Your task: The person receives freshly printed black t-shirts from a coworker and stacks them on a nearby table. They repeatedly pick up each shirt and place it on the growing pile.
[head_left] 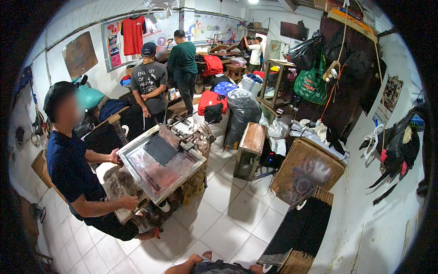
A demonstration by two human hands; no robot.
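At the lower edge my left forearm comes in, ending in my left hand (195, 259) beside the dark cloth of my clothes (220, 266). Its fingers are too small and unclear to read. Only a bit of my right hand (256, 269) shows, close to the near end of a stack of black-topped sheets with brown layered edges (296, 230); its fingers are hidden. In front and to the left, a tilted screen-printing frame (159, 160) with a dark rectangle on its mesh stands over a stained work stand. A co-worker in a navy shirt (68, 160) has one hand at its upper left edge.
White floor tiles (228, 226) lie between me and the frame. At the right stand a brown stained board (308, 171) and a wooden box (250, 150). Bulging bags (242, 112) fill the middle back. Several other people stand farther off. Black bags (397, 146) hang on the right wall.
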